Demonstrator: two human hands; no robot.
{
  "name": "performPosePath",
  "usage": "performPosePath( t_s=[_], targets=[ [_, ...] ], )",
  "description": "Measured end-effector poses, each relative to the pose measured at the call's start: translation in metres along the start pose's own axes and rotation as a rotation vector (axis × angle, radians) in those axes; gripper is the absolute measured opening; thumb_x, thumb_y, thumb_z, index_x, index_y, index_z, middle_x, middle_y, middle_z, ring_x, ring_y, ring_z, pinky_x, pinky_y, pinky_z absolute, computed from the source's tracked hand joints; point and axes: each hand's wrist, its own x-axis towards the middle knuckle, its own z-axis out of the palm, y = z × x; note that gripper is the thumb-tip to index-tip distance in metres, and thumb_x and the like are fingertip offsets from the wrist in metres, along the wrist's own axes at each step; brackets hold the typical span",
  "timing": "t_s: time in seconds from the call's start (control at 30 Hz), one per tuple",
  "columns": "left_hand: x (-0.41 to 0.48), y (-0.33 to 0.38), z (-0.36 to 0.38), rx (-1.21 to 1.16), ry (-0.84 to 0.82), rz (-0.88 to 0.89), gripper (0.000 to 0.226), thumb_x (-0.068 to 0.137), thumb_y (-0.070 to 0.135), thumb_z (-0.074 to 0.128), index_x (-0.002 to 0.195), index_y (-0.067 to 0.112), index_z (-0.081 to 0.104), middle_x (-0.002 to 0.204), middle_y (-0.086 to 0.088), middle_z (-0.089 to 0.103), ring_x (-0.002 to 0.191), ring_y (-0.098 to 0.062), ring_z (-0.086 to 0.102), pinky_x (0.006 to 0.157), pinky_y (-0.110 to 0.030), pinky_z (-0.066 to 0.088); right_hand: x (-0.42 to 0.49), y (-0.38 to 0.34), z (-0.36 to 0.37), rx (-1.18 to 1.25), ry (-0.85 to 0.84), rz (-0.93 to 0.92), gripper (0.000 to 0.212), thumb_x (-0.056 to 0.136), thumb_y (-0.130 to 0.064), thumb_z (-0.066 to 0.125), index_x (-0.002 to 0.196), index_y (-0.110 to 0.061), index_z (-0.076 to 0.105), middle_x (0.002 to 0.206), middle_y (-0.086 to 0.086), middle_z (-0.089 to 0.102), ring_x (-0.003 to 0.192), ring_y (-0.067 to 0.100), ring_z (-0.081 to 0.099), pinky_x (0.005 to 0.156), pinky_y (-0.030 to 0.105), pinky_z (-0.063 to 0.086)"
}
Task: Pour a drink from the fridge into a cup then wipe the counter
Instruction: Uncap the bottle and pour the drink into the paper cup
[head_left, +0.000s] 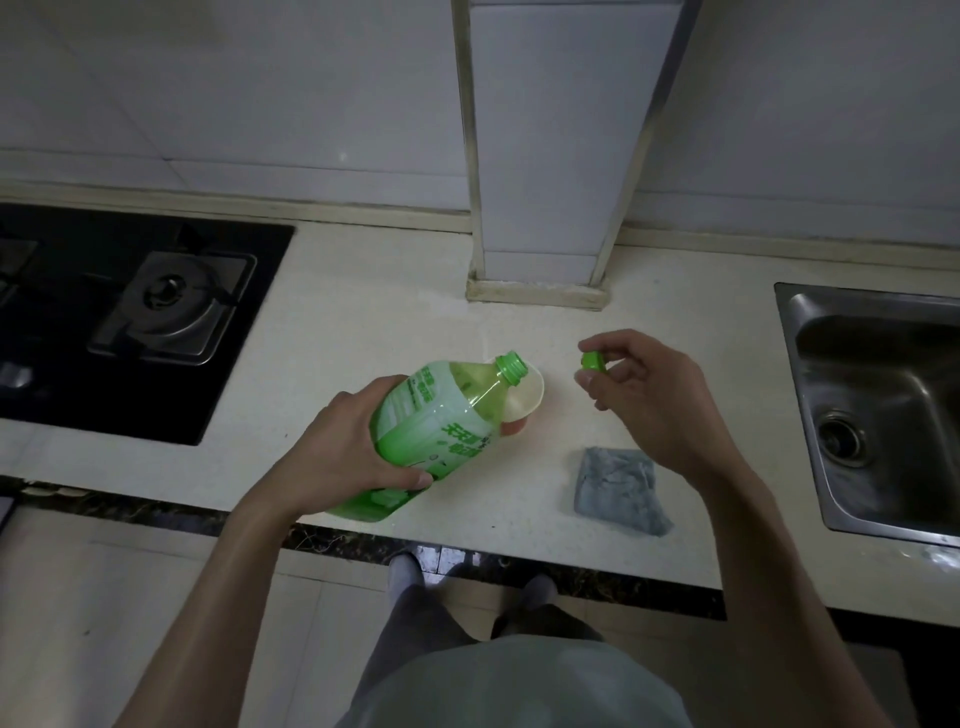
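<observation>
— Pale tiles backed the cream bench (363, 332), with a stove (130, 312) at nine o'clock and a steel sink (878, 415) at three. Where was the drink?

— In the left hand (343, 447), which was clamped round a green bottle (441, 421), uncapped and tipped so its neck pointed toward one o'clock, right over the cup (527, 397). The cup sat on the bench, mostly hidden behind the bottle.

— And the other hand?

— The right hand (639, 395) pinched the cap (592, 360) between thumb and fingertips, at two o'clock from the cup.

— What could have gone wrong?

— The bottle looked fairly full and the cup light. A quick tilt could have gushed past the rim, or the neck could have knocked the cup over. Nothing steadied it.

— Any remedy near?

— A grey cloth (618, 488) lay at four o'clock, near the bench's front edge.
</observation>
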Motion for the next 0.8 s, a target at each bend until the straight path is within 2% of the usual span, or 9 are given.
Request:
performPosePath(
  t_s=[0.03, 0.13, 0.2, 0.37, 0.5, 0.8],
  targets=[
    [0.004, -0.002, 0.001, 0.032, 0.015, -0.006, 0.086, 0.059, 0.03, 0.092, 0.128, 0.04, 0.042, 0.097, 0.026, 0.048, 0.093, 0.002, 0.052, 0.07, -0.008, 0.043, 0.001, 0.006, 0.003, -0.002, 0.003, 0.023, 0.022, 0.087, -0.022, 0.069, 0.108, -0.025, 0.064, 0.091, -0.009, 0.068, 0.066, 0.001, 0.066, 0.058, 0.007, 0.049],
    [0.013, -0.013, 0.005, 0.131, 0.043, -0.029, 0.094, 0.057, 0.038, 0.091, 0.137, 0.033, 0.042, 0.095, 0.025, 0.046, 0.107, -0.018, 0.047, 0.088, -0.037, 0.046, 0.003, 0.023, 0.011, -0.005, -0.011, 0.088, 0.019, 0.086, -0.023, 0.071, 0.104, -0.028, 0.065, 0.091, -0.006, 0.07, 0.064, 0.004, 0.067, 0.058, 0.01, 0.051],
    [0.018, -0.02, 0.006, 0.173, 0.051, -0.054, 0.095, 0.057, 0.042, 0.09, 0.138, 0.032, 0.041, 0.101, 0.018, 0.053, 0.11, -0.021, 0.044, 0.095, -0.043, 0.043, 0.003, 0.031, 0.016, -0.009, -0.023, 0.123, 0.019, 0.086, -0.023, 0.071, 0.104, -0.026, 0.066, 0.091, -0.005, 0.07, 0.064, 0.005, 0.067, 0.057, 0.009, 0.05],
    [0.025, -0.032, 0.009, 0.276, 0.051, -0.064, 0.097, 0.057, 0.049, 0.087, 0.139, 0.032, 0.038, 0.119, 0.008, 0.059, 0.112, -0.021, 0.041, 0.096, -0.041, 0.034, 0.0, 0.044, 0.031, -0.027, -0.052, 0.174, 0.02, 0.086, -0.022, 0.071, 0.105, -0.023, 0.067, 0.092, -0.002, 0.07, 0.067, 0.007, 0.067, 0.057, 0.011, 0.049],
    [0.026, -0.034, 0.012, 0.345, 0.049, -0.064, 0.095, 0.058, 0.05, 0.085, 0.139, 0.033, 0.038, 0.118, 0.006, 0.059, 0.112, -0.023, 0.042, 0.094, -0.04, 0.033, -0.004, 0.049, 0.042, -0.073, -0.085, 0.176, 0.023, 0.086, -0.024, 0.07, 0.109, -0.021, 0.067, 0.098, -0.003, 0.068, 0.075, 0.011, 0.066, 0.063, 0.019, 0.048],
    [0.027, -0.03, 0.012, 0.508, 0.055, -0.031, 0.094, 0.059, 0.052, 0.082, 0.139, 0.034, 0.036, 0.115, 0.003, 0.058, 0.111, -0.022, 0.042, 0.093, -0.038, 0.032, -0.009, 0.056, 0.047, -0.107, -0.112, 0.173, 0.024, 0.087, -0.024, 0.07, 0.11, -0.019, 0.066, 0.099, -0.002, 0.067, 0.074, 0.007, 0.064, 0.059, 0.011, 0.044]
  ],
)
